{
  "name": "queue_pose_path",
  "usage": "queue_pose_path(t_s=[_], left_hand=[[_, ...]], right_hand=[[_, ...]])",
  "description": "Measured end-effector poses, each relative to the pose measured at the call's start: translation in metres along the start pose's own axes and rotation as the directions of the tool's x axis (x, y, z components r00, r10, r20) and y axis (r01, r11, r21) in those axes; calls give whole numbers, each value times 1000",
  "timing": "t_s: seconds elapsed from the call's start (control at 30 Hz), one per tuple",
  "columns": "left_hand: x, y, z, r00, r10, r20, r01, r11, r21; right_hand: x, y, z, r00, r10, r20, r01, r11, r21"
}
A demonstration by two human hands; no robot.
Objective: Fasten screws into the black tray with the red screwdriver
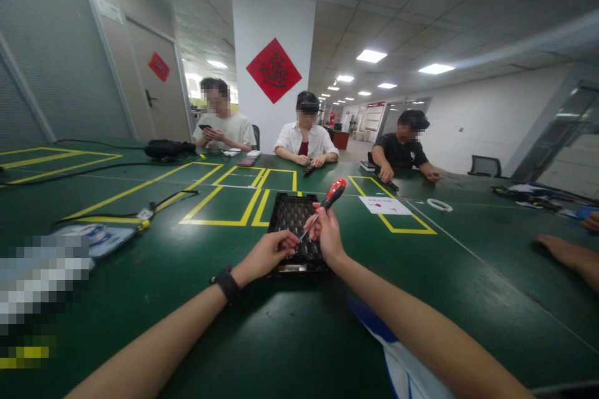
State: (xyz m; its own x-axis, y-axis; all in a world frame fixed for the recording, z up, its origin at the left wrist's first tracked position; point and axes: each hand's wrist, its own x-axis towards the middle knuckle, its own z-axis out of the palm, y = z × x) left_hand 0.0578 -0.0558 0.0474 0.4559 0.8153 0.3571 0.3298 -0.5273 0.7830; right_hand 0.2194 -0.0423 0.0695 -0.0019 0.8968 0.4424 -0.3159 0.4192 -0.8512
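Both hands were close together in front of the wearer: the right hand [329, 234] was closed on a screwdriver [334, 194], while the left hand [274, 249] had its thumb and fingers bunched near the tip. Whether the left pinched the tip or some small part could not be told.

The red-and-black handle rose up and away to the right, above the right fingers, and its long axis slanted down leftward along the thin metal shaft to a tip over the black tray [286, 212]. The right fingers gripped near where handle met shaft, probably for fine control; the left fingertips, set beside the low end, seemed placed to steady or guide it.

The open tray lay under both hands, its patterned inside facing up, on a green table [210, 336]. A dark watch [225, 285] circled the left wrist. Blue-and-white material [397, 355] lay beneath the right forearm. Beyond the tray were yellow tape outlines [215, 222] and, to the right, a printed white sheet [384, 205]. Across the table sat three people, the middle one in a white shirt [322, 139].
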Motion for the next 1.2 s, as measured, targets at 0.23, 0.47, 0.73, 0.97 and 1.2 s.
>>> queue_pose_path(t_s=[0.23,0.47,0.73,0.97,1.2], left_hand=[[-1,4,-1,1000,5,-18,-5,1000,12],[-5,12,2,999,54,1,-54,996,70],[-9,17,10,998,51,-35,-43,980,194],[-8,15,10,998,67,7,-67,992,105],[-8,11,11,996,85,22,-87,990,113]], right_hand=[[-14,-4,-3,999,6,-46,-5,1000,28],[-18,-7,-4,1000,-14,1,14,999,-34],[-18,-5,-3,996,-56,-63,52,997,-65],[-29,-8,-8,998,-67,16,68,996,-58],[-33,-6,-11,995,-94,37,97,992,-81]])
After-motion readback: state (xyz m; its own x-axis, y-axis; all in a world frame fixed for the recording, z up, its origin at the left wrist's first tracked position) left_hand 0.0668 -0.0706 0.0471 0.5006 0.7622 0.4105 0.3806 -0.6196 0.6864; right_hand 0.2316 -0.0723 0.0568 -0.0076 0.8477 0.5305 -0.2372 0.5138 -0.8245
